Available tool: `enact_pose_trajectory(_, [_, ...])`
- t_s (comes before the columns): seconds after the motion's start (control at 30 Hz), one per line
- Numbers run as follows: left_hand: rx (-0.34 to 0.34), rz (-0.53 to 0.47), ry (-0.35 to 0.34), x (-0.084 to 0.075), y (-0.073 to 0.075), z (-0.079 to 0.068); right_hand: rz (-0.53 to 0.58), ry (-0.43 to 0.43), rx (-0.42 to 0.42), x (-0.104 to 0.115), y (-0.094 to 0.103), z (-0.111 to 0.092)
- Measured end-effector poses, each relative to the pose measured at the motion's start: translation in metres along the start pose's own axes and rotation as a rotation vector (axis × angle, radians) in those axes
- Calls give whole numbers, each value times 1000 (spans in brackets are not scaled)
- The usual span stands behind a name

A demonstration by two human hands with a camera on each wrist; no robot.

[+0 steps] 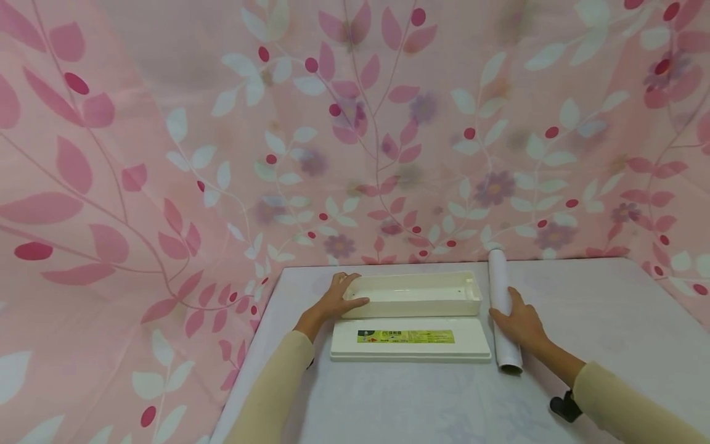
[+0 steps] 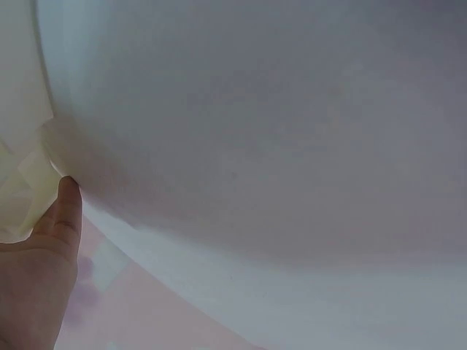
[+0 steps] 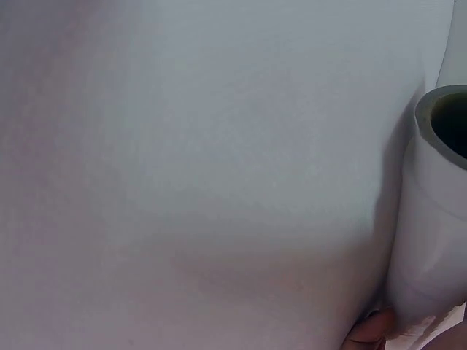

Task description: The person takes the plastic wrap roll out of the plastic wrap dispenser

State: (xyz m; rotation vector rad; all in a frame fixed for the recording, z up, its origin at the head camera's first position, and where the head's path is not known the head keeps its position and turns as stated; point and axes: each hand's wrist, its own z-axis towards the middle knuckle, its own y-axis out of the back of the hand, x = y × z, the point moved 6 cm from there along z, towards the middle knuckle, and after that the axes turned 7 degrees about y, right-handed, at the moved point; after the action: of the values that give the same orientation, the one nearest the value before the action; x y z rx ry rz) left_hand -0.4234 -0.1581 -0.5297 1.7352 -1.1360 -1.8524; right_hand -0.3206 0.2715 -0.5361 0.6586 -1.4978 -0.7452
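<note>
In the head view a long cream plastic box (image 1: 410,308) lies open side up near the table's back edge. My left hand (image 1: 334,300) grips its left end, the thumb along the front rim and fingers toward the back. The left wrist view shows that hand (image 2: 44,270) against the box's cream wall (image 2: 29,186). Just in front of the box lies a flat white lid (image 1: 410,351) with a green and yellow label. My right hand (image 1: 523,322) holds a white roll (image 1: 500,296) with a hollow core, right of the box. Its open end (image 3: 430,219) shows in the right wrist view.
A white cloth covers the table (image 1: 421,401). Behind and to the left hangs a pink curtain (image 1: 183,154) with leaf and flower prints. A small black device (image 1: 566,407) sits at the right wrist.
</note>
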Motion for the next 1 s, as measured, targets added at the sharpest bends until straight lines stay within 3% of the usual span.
enact_pose_trajectory(0.77, [-4,-8,-16,-8,-2,3,59,-54,18,-12,4,2])
enact_pose_trajectory(1.0, [1,1,5,-4,2,-2,87,-19,31,-8,1,2])
